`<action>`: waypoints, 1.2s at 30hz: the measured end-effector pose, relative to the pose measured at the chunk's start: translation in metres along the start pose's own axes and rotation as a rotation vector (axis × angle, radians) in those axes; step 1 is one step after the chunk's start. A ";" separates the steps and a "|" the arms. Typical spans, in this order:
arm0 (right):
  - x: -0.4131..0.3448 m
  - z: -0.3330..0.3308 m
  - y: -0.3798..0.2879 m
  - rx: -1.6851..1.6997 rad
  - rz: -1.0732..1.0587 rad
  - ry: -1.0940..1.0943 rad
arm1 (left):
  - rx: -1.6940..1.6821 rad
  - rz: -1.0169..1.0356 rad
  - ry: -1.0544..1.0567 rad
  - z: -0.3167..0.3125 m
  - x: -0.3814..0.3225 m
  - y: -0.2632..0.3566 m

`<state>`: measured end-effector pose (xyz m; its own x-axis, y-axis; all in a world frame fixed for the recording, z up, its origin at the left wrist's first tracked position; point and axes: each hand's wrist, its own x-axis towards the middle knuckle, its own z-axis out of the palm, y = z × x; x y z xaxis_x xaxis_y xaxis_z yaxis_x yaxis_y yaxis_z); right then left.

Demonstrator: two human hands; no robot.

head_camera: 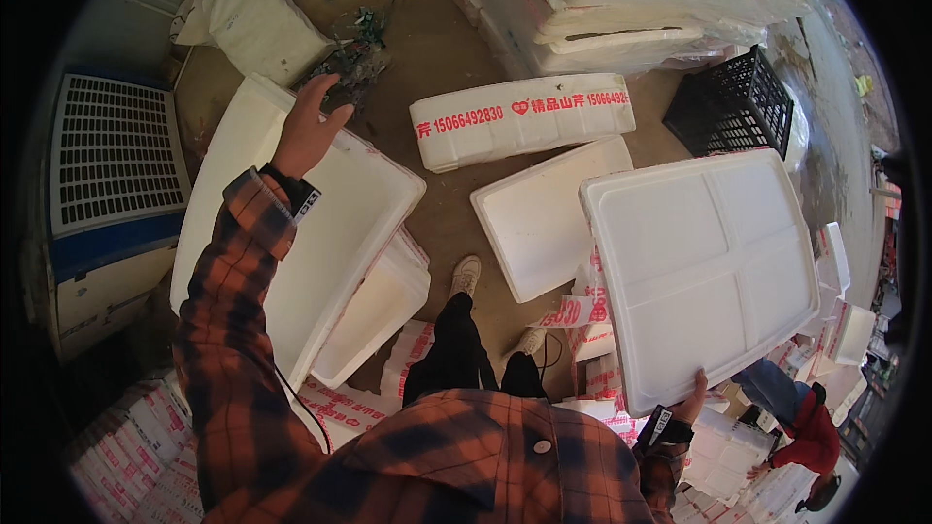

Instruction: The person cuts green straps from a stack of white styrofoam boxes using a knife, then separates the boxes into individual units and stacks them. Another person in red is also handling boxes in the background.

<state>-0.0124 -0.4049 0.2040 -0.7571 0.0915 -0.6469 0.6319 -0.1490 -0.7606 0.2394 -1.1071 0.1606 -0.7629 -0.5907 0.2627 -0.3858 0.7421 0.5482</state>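
Note:
My left hand [309, 127] is raised over the far rim of a large open white foam box [313, 233], its fingers apart and nothing held. Under that box's right side sits another white foam box [378, 313]. With my right hand [692, 400] I grip the near edge of a white foam lid [703, 269], which is tilted and has crossing ridges on its face. Left of the lid lies an open white foam box [539, 218]. Beyond it a foam box wrapped in red-printed tape [524, 120] rests on the floor.
Plastic-wrapped foam stacks [619, 7] stand at the back, near a black plastic crate [732, 105]. A white sack [262, 29] is far left, above a slotted white panel [120, 153]. Taped foam boxes [138, 451] fill the lower left. A person in red [812, 429] bends at right.

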 end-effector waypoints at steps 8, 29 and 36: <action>-0.070 0.010 -0.001 -0.049 -0.103 0.236 | 0.361 -0.250 -0.719 0.315 0.159 -0.016; -0.040 -0.023 0.010 -0.018 -0.166 0.229 | -0.342 -0.280 -0.640 0.362 0.035 0.138; -0.008 -0.047 0.027 0.052 -0.191 0.036 | -0.462 -0.171 -0.467 0.181 0.033 0.170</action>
<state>0.0185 -0.3630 0.1863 -0.8555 0.1580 -0.4930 0.4669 -0.1760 -0.8666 0.0545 -0.9436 0.1187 -0.8952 -0.4115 -0.1715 -0.3387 0.3779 0.8617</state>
